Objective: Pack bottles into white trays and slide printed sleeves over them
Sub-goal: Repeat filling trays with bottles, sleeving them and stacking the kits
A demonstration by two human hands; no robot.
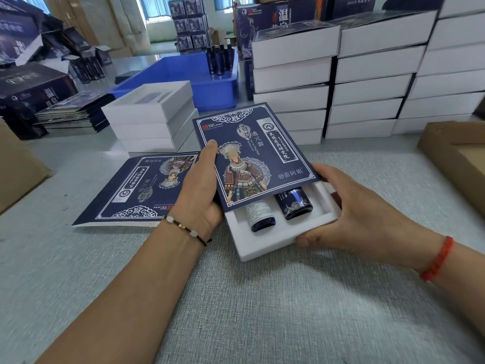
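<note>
Left hand [199, 190] grips printed sleeve [252, 153]; right hand [349, 219] grips white tray [273, 240] above worktop [236, 298]. Tray's long axis aligns with sleeve; near end with two bottles [262, 219] protrudes toward right hand.

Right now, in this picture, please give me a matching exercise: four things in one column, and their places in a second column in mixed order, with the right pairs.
Things:
1. dark blue glass bottles
2. flat printed navy sleeve
3. blue plastic bin
4. red cord bracelet

Places:
A. on the right wrist
B. lying on the table beside the left hand
C. in the white foam tray, half covered by a sleeve
D. behind the stack of empty white trays

Pairs: 1-C, 2-B, 3-D, 4-A
</note>
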